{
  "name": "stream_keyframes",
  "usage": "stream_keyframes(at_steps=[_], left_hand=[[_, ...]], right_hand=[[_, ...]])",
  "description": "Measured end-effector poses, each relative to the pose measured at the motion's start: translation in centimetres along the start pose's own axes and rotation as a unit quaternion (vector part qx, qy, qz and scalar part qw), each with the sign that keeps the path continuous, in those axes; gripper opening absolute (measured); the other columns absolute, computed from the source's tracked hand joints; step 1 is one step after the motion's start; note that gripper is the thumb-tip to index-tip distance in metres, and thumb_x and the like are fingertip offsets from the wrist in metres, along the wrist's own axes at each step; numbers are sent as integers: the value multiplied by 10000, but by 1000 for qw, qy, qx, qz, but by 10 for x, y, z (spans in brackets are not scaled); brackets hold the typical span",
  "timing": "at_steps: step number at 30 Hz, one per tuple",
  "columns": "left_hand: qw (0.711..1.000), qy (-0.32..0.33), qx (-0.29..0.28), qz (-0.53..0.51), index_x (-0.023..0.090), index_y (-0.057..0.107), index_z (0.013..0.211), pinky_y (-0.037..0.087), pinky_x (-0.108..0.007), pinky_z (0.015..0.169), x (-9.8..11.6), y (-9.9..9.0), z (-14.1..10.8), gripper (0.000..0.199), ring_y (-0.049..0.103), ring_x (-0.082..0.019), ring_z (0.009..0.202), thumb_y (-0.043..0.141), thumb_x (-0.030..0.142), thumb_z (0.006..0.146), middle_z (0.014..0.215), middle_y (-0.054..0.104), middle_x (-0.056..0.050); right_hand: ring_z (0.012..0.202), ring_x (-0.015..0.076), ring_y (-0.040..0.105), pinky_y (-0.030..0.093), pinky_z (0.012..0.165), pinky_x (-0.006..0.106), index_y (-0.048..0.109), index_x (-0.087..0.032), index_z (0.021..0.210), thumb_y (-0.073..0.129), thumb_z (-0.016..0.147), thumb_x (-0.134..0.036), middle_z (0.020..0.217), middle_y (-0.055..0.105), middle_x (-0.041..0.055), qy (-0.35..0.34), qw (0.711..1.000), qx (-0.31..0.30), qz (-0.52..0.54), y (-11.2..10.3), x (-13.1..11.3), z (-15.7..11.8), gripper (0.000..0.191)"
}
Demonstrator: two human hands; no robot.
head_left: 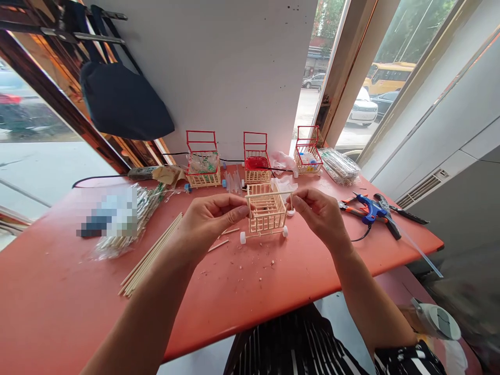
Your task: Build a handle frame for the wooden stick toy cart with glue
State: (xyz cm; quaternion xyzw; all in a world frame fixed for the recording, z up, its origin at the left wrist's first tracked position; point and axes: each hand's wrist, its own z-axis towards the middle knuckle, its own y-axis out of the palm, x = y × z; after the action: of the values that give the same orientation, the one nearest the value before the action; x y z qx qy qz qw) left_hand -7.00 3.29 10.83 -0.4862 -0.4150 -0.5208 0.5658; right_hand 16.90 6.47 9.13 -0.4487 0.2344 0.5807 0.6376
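A small cart [267, 225] built of pale wooden sticks stands on the red table with white wheels at its near side. Across its top, toward me, runs a thin stick handle [269, 195], with a short upright showing at its right end. My left hand [216, 216] is closed in a pinch at the handle's left end, beside the cart's rim. At the other end, the fingertips of my right hand [318, 211] pinch the short upright. Whether the handle touches the cart is unclear. Loose short sticks [219, 246] and crumbs lie near the wheels.
Behind stand several finished carts with red handles [255, 161]. Long sticks [152, 255] and a bag of sticks [144, 213] lie left. To the right are a blue glue gun [371, 209], pliers [347, 205] and a packet of sticks [339, 166]. The table's front edge [250, 329] is close.
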Motion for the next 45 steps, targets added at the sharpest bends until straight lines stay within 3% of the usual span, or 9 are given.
stream_keyframes(at_steps=[6,10,20,27,45], left_hand=[[994,-72,-73,-40,169,774,847,528,-251,703,-7,-1,-26,233,679,-185,817,810,383,760,901,780,-71],[992,-96,-84,-20,157,767,883,508,-243,691,-14,3,-34,264,664,-178,801,804,386,757,859,768,-63],[995,-67,-74,8,149,746,921,513,-275,720,-24,4,-28,290,668,-190,801,785,392,768,864,763,-65],[998,-28,-51,8,182,715,1169,472,-225,628,-31,5,-28,396,627,-140,720,767,334,807,781,708,-9],[998,-17,-57,29,148,718,1173,492,-254,666,-35,7,-27,372,632,-157,752,727,315,841,828,699,-34]], right_hand=[[658,117,576,463,605,240,654,-171,814,628,964,-375,771,667,25,74,993,-57,65,2,-4,-27,255],[668,119,577,466,634,244,643,-169,774,628,960,-400,754,662,25,105,987,-85,85,7,4,-38,297],[706,141,601,492,679,271,647,-168,815,645,939,-417,774,658,32,100,988,-68,94,10,10,-36,279],[714,148,610,496,679,279,650,-172,879,636,947,-415,786,662,33,94,991,-56,74,11,16,-39,253],[748,151,634,506,696,271,648,-181,888,641,954,-381,806,680,35,96,991,-54,79,10,19,-42,211]])
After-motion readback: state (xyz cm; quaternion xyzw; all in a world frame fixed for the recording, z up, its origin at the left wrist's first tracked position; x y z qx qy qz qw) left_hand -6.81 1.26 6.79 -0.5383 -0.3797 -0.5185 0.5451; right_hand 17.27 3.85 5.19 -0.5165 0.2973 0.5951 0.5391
